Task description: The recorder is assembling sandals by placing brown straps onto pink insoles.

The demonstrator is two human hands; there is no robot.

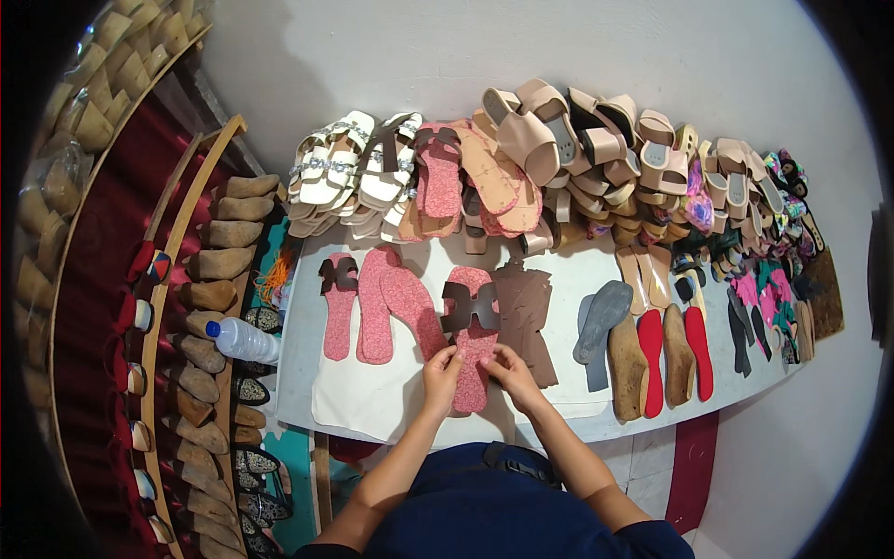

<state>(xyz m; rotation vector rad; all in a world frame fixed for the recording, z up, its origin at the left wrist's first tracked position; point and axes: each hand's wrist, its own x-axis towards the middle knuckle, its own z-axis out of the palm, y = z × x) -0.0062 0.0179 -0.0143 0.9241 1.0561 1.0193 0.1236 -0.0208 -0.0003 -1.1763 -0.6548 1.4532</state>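
Between my two hands is a pink speckled sandal insole point(474, 358) with a dark brown cut-out strap point(471, 308) across its toe end. My left hand point(440, 374) grips its left edge with thumb and fingers. At the opposite edge, my right hand point(513, 374) pinches it the same way. To the left lie two overlapping plain pink insoles point(376, 317) and a smaller pink insole point(339, 324) with a dark strap. A stack of brown strap pieces point(527, 321) rests just right of the held insole.
White sandals point(329, 168) and beige platform sandals point(535, 140) are piled along the wall. Wooden shoe lasts point(628, 368) and red insoles point(650, 363) lie on the right of the table point(582, 421). A water bottle point(244, 341) and racks of lasts point(228, 233) stand left.
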